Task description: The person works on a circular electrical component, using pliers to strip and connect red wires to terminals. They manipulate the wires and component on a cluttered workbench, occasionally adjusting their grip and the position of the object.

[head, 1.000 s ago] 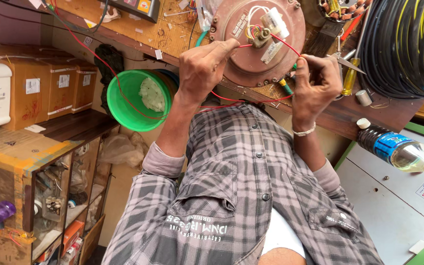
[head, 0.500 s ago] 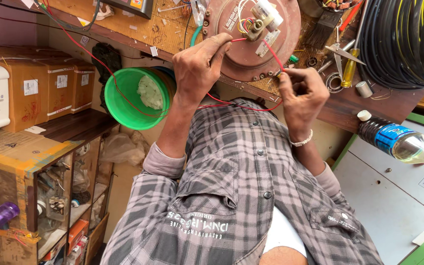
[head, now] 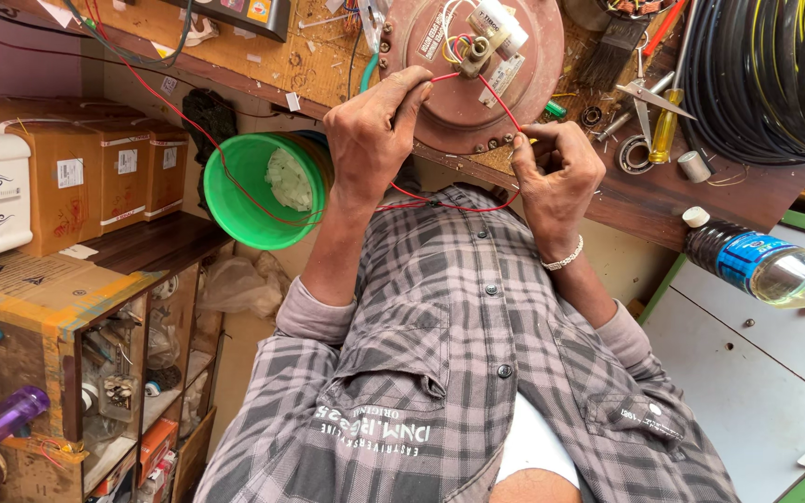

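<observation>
Black cable coil (head: 766, 74) cut off; bottle (head: 761, 270) too

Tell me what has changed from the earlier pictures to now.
The left hand moved up along the red wire toward the terminals on the round brown motor, still pinching it. The right hand stayed just below the motor, still holding the same wire. The green bucket, the bottle and the tools on the bench stayed where they were.

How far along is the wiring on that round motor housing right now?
Done: the round brown motor housing lies on the bench with wires bunched at its terminal block. In hand: left hand and right hand both pinch the red wire. Left: that wire's end looks unconnected; scissors and screwdriver lie untouched.
</observation>
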